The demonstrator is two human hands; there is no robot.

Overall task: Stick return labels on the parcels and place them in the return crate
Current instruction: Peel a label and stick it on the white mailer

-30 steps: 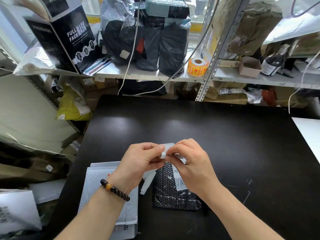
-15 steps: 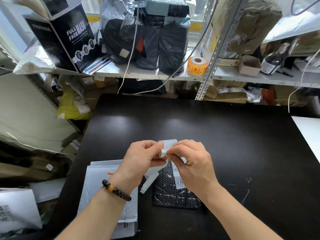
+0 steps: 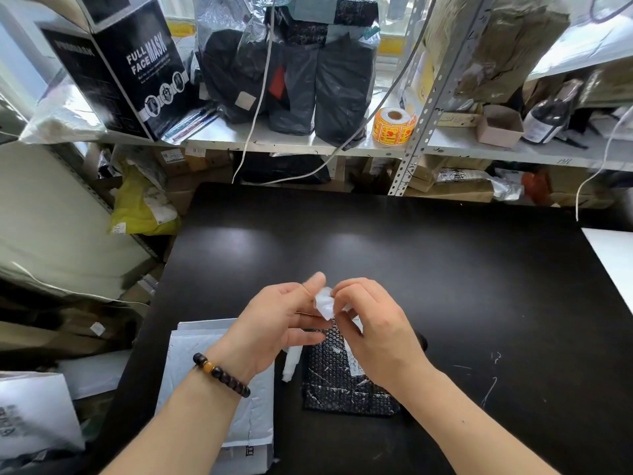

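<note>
A black bubble-wrap parcel (image 3: 337,385) lies on the black table (image 3: 445,269), with a white printed label on its top partly hidden by my right hand. My right hand (image 3: 373,327) pinches a small crumpled white piece of label paper (image 3: 323,301) above the parcel. My left hand (image 3: 274,323) is close beside it, thumb raised and fingers loosened, touching the paper's left edge at most. A white strip of backing (image 3: 291,366) lies between the black parcel and a stack of white mailer parcels (image 3: 202,358) at the table's left front corner.
Metal shelving runs behind the table with black bags (image 3: 291,73), a black mask box (image 3: 120,70) and a roll of yellow-red stickers (image 3: 394,126). Boxes and a yellow bag (image 3: 140,207) crowd the floor at left. A white sheet (image 3: 616,255) lies at the table's right edge.
The white paper has been crumpled smaller between my fingertips. My left hand has loosened, its thumb now lifted and fingers spread, while my right hand keeps the pinch.
</note>
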